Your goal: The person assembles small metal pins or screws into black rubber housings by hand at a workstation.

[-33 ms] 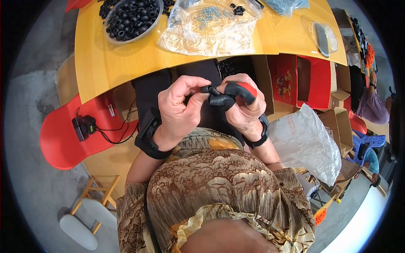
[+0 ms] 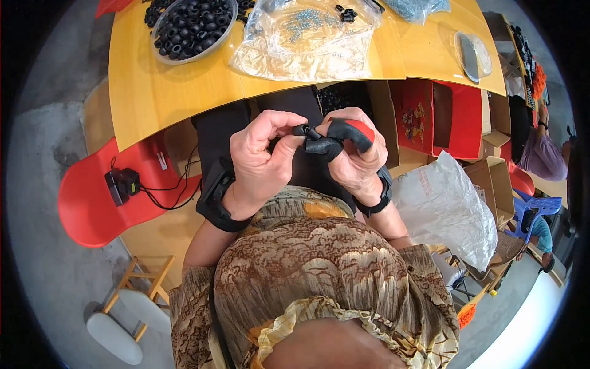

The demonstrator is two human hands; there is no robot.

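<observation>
My left hand [image 2: 263, 150] pinches a small black ring-like part [image 2: 300, 130] between thumb and forefinger, in front of my lap. Against it, my right hand [image 2: 356, 169] grips a short black rod-like piece [image 2: 313, 133]; the two pieces meet end to end, and whether they are joined cannot be made out. Black covers sheathe my right thumb and forefinger, the forefinger cover [image 2: 351, 131] having a red patch. Both wrists wear black straps. On the table beyond, a clear round tub [image 2: 216, 50] holds many black rings [image 2: 187, 29].
A clear plastic bag [image 2: 295, 64] with small metal pieces lies on the yellow table [image 2: 141, 92]. Below it, right, stand a red box [image 2: 458, 117] and cardboard boxes. A red chair [image 2: 86, 203] with a black device is at left, a whitish bag [image 2: 445, 209] at right. Other people sit far right.
</observation>
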